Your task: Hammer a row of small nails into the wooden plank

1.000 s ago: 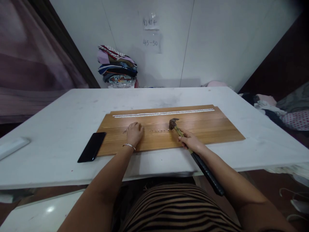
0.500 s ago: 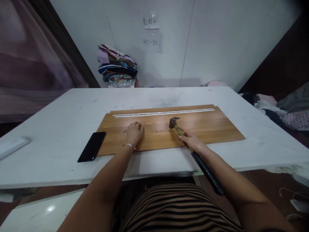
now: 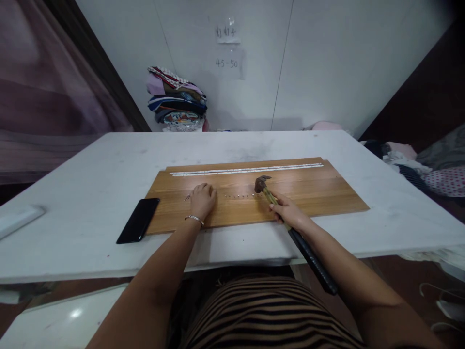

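Observation:
My right hand (image 3: 288, 210) is wrapped round the shaft of a claw hammer (image 3: 271, 196), below its head. The rusty brown head is low over the wooden board (image 3: 319, 194), and the black grip slants back towards my body. Close by the head, a row of small nails (image 3: 239, 196) stands along the middle of the board. My left hand (image 3: 202, 199) lies palm down on the board, left of that row, with its fingers laid over the surface. What is under the palm is hidden. A few loose nails (image 3: 187, 197) show beside its left edge.
White strips with small markings (image 3: 247, 170) lie along the board's far side. A black phone (image 3: 138, 221) rests against the board's left end on the white table (image 3: 87, 194). Folded clothes (image 3: 177, 99) are stacked by the wall, and a white object (image 3: 18, 220) sits far left.

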Available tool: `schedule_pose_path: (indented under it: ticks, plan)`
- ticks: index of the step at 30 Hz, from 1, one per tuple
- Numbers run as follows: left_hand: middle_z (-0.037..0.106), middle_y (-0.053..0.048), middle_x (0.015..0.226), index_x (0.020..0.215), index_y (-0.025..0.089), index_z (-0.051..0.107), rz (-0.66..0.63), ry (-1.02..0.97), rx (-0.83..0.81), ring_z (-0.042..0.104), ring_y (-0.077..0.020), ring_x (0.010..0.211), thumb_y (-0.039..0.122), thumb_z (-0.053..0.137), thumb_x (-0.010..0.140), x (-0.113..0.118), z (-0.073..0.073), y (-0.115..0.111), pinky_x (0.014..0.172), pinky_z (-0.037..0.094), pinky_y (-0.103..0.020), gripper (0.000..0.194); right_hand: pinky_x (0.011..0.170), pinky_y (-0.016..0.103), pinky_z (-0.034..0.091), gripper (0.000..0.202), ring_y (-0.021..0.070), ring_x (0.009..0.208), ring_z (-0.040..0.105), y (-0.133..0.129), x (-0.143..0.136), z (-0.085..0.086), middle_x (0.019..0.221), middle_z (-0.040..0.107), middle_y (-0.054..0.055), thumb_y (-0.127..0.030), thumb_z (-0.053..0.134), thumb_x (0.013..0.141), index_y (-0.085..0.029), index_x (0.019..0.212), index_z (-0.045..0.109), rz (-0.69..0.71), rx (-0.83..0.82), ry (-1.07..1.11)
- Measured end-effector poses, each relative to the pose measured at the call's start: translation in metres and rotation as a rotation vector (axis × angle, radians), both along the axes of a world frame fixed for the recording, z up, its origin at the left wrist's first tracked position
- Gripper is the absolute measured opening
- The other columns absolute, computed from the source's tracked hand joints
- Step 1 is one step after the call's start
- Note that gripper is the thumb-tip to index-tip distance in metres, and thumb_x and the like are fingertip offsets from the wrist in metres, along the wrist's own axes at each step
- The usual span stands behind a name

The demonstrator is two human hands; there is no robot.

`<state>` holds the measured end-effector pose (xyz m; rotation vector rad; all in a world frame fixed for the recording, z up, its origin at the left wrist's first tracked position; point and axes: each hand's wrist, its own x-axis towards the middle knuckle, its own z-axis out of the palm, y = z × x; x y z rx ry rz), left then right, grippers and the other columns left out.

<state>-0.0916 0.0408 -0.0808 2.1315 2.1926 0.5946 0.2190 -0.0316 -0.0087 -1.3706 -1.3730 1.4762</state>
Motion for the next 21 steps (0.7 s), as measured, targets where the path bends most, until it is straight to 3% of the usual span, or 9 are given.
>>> schedule_pose_path:
  ticks: [21]
  plan:
    - [0.066,-0.010,0.118,0.097,0.021,0.067,0.013,0.024,0.008,0.056,-0.0273,0.114,0.034,0.045,0.092,-0.0010,-0.0025,0.0011,0.102,0.041,-0.042,0.026,0.037,0.021,0.034,0.062,0.0069,0.042,0.042,-0.0005,-0.0017,-0.0025,0.069,0.054,-0.005,-0.022,0.055,0.074,-0.016,0.135,0.055,-0.010,-0.023,-0.018]
